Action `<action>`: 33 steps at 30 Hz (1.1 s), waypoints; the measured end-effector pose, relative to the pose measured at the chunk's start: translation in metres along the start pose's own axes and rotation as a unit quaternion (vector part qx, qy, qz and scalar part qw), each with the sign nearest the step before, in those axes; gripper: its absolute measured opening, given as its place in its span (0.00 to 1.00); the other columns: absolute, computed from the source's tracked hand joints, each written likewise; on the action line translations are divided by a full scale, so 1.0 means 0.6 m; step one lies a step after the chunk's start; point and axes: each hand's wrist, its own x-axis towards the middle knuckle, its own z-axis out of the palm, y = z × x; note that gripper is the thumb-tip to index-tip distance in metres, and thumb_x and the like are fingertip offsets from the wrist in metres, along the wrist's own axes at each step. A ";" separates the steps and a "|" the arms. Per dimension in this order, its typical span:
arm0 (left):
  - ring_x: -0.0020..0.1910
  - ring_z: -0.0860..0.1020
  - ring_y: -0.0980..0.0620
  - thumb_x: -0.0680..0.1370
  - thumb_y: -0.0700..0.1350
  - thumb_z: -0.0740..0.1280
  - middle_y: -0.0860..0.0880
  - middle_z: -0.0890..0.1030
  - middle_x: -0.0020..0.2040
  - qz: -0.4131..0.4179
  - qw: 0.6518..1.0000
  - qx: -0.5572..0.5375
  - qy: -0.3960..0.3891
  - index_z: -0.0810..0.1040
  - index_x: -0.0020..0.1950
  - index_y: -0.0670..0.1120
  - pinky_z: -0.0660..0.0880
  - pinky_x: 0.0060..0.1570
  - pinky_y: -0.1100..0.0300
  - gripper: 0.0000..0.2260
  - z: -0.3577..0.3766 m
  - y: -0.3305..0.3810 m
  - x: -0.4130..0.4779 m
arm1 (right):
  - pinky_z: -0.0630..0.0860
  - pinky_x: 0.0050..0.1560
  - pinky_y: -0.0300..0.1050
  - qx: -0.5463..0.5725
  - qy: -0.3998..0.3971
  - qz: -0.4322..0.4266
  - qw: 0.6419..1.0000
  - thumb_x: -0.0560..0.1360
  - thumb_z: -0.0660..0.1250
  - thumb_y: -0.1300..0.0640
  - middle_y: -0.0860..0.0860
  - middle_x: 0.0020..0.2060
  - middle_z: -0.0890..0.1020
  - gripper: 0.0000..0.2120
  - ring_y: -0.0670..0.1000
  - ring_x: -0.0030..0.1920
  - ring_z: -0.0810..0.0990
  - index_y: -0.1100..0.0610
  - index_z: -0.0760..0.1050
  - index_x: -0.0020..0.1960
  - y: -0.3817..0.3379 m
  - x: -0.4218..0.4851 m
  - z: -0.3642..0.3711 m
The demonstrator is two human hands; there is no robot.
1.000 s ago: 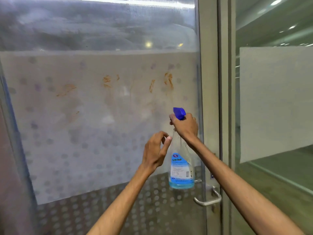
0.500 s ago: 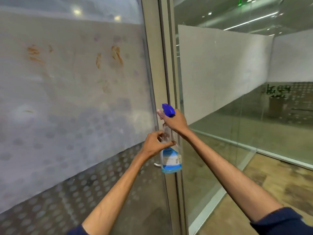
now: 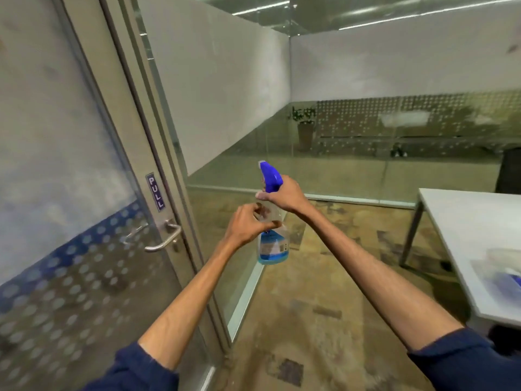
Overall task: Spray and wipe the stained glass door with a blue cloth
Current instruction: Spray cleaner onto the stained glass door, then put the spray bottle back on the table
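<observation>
A clear spray bottle (image 3: 273, 246) with a blue trigger head and a little blue liquid hangs in mid-air right of the door. My right hand (image 3: 284, 194) grips its neck just under the trigger head. My left hand (image 3: 249, 225) wraps around the bottle's upper body. The frosted glass door (image 3: 56, 153) fills the left of the view, with a PULL sign and a metal lever handle (image 3: 163, 241); its stains are out of frame. Something blue, possibly the cloth (image 3: 510, 280), lies blurred on the white table at the right edge.
A white table (image 3: 462, 221) on metal legs stands at the right. Glass partitions (image 3: 225, 88) with frosted bands run behind the bottle. A potted plant (image 3: 305, 128) stands beyond the glass. The floor is mottled brown carpet.
The view has swung right, so the stained glass has slid out at the left and the table has appeared. Both hands stay on the bottle, and the left hand has closed around it.
</observation>
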 end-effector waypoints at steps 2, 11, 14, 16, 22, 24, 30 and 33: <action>0.41 0.81 0.54 0.65 0.59 0.78 0.52 0.83 0.44 0.017 0.999 -0.015 -0.029 0.81 0.50 0.45 0.81 0.43 0.55 0.22 0.051 0.038 0.005 | 0.79 0.52 0.55 -0.008 0.024 0.025 0.999 0.65 0.79 0.49 0.59 0.46 0.85 0.21 0.57 0.43 0.81 0.60 0.78 0.50 0.041 -0.017 -0.047; 0.40 0.81 0.56 0.63 0.61 0.77 0.56 0.82 0.42 0.073 0.989 -0.065 -0.112 0.81 0.47 0.49 0.81 0.41 0.55 0.21 0.288 0.197 0.033 | 0.74 0.42 0.50 -0.024 0.101 0.112 0.988 0.68 0.79 0.52 0.53 0.37 0.77 0.17 0.51 0.37 0.74 0.60 0.75 0.45 0.206 -0.096 -0.270; 0.41 0.81 0.57 0.62 0.62 0.77 0.55 0.82 0.44 0.088 0.984 -0.074 -0.133 0.81 0.49 0.49 0.81 0.42 0.55 0.23 0.360 0.256 0.038 | 0.72 0.40 0.43 -0.025 0.120 0.130 0.984 0.68 0.79 0.53 0.52 0.37 0.77 0.17 0.50 0.37 0.74 0.60 0.75 0.47 0.258 -0.122 -0.349; 0.43 0.79 0.59 0.62 0.62 0.78 0.56 0.82 0.45 0.099 0.982 -0.086 -0.136 0.80 0.55 0.51 0.80 0.43 0.58 0.26 0.416 0.293 0.042 | 0.71 0.39 0.40 -0.027 0.129 0.126 0.983 0.69 0.79 0.54 0.52 0.40 0.77 0.18 0.50 0.39 0.75 0.59 0.76 0.51 0.292 -0.141 -0.402; 0.44 0.80 0.57 0.62 0.57 0.80 0.54 0.81 0.48 0.099 0.973 -0.126 -0.167 0.78 0.59 0.50 0.76 0.39 0.65 0.28 0.564 0.409 0.049 | 0.72 0.44 0.44 -0.058 0.125 0.123 0.983 0.68 0.79 0.53 0.53 0.43 0.78 0.21 0.51 0.42 0.75 0.60 0.74 0.53 0.394 -0.190 -0.558; 0.45 0.80 0.57 0.61 0.59 0.80 0.54 0.81 0.48 0.105 0.971 -0.129 -0.171 0.78 0.58 0.50 0.80 0.41 0.60 0.29 0.610 0.443 0.054 | 0.74 0.46 0.44 -0.068 0.126 0.115 0.983 0.68 0.80 0.52 0.55 0.50 0.81 0.26 0.52 0.47 0.77 0.60 0.75 0.60 0.429 -0.204 -0.607; 0.45 0.81 0.55 0.59 0.63 0.79 0.55 0.82 0.48 0.096 0.968 -0.132 -0.193 0.77 0.52 0.51 0.82 0.43 0.55 0.28 0.745 0.537 0.065 | 0.74 0.43 0.33 -0.061 0.166 0.099 0.979 0.69 0.79 0.59 0.51 0.52 0.79 0.28 0.49 0.49 0.78 0.60 0.73 0.66 0.510 -0.265 -0.743; 0.43 0.80 0.56 0.61 0.59 0.81 0.57 0.80 0.46 0.102 0.961 -0.126 -0.223 0.76 0.50 0.53 0.82 0.39 0.58 0.25 0.800 0.585 0.076 | 0.74 0.43 0.32 -0.058 0.200 0.108 0.972 0.70 0.79 0.58 0.50 0.51 0.79 0.26 0.49 0.48 0.79 0.60 0.75 0.64 0.554 -0.284 -0.794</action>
